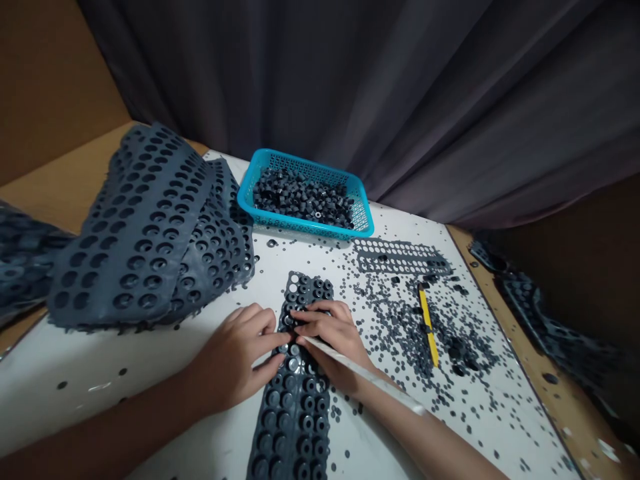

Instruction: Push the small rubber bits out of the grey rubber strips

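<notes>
A long dark rubber strip full of moulded round pieces lies lengthwise on the white table in front of me. My left hand rests on the strip's left edge with its fingers stretched flat onto it. My right hand lies over the strip's upper part, fingers curled and pressing on the pieces. A thin pale stick lies along my right hand and forearm; how it is gripped is hidden.
A turquoise basket of small black rings stands at the back. A stack of perforated dark sheets fills the left side. An emptied strip, a yellow tool and scattered rubber bits lie to the right. More sheets hang off the right edge.
</notes>
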`<state>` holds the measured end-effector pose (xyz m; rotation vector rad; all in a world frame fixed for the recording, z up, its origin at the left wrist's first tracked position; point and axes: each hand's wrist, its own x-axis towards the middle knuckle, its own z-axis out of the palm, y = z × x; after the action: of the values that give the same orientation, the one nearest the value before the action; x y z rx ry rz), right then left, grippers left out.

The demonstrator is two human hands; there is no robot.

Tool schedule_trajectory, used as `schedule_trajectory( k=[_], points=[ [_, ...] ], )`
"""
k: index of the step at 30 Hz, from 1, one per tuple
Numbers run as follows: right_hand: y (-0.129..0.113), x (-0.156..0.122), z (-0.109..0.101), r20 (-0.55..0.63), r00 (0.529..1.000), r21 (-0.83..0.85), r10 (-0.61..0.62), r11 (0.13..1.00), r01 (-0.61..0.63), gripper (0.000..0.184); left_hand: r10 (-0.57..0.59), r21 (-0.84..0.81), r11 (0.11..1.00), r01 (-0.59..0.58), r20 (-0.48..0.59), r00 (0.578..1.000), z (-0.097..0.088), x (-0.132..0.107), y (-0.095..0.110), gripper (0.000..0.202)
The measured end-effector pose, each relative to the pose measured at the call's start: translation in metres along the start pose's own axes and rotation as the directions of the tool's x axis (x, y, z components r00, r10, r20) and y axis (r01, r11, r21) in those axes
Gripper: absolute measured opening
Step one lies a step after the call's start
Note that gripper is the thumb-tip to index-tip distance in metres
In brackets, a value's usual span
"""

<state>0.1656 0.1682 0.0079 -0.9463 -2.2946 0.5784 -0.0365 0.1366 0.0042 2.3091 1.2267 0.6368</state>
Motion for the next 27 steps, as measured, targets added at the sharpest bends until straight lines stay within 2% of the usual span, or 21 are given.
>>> schedule_trajectory(
  k=[4, 8, 12, 15, 18, 21, 24, 27],
  points=[
    [0.005, 0.001, 0.001, -0.001, 0.994, -0.113, -0.109, 0.988, 0.108, 0.003, -0.005, -0.006, 1.000, 0.005, 0.008, 1.000, 0.000, 0.000, 0.000, 0.017],
    [0.011, 0.003, 0.002, 0.023, 0.972, -0.251, -0.235, 0.940, 0.233, 0.003, -0.005, -0.007, 1.000, 0.005, -0.010, 1.000, 0.000, 0.000, 0.000, 0.016],
    [0.016, 0.005, 0.003, 0.089, 0.962, -0.330, -0.259, 0.903, 0.274, 0.007, 0.003, -0.001, 1.000, -0.003, -0.031, 1.000, 0.001, 0.000, -0.001, 0.018],
    [0.019, 0.007, 0.001, 0.055, 0.961, -0.335, -0.271, 0.902, 0.273, 0.008, -0.003, -0.003, 1.000, 0.002, -0.044, 0.999, 0.003, -0.001, -0.001, 0.020],
    [0.021, 0.010, -0.005, -0.056, 0.980, -0.303, -0.191, 0.939, 0.165, 0.009, 0.006, -0.006, 1.000, -0.006, -0.078, 0.997, 0.004, -0.002, -0.002, 0.022],
    [0.016, 0.009, -0.012, -0.170, 0.985, -0.150, -0.026, 0.989, 0.000, 0.008, 0.021, -0.006, 1.000, -0.022, -0.073, 0.997, 0.003, -0.003, -0.003, 0.024],
    [0.006, 0.001, -0.015, -0.119, 0.986, 0.100, 0.119, 0.989, -0.107, 0.006, 0.034, 0.005, 0.999, -0.034, -0.049, 0.998, 0.003, -0.002, -0.004, 0.025],
    [-0.004, -0.011, -0.013, -0.027, 0.985, 0.234, 0.169, 0.959, -0.158, 0.005, 0.066, 0.037, 0.997, -0.064, -0.045, 0.997, 0.001, -0.003, -0.005, 0.025]
  ],
)
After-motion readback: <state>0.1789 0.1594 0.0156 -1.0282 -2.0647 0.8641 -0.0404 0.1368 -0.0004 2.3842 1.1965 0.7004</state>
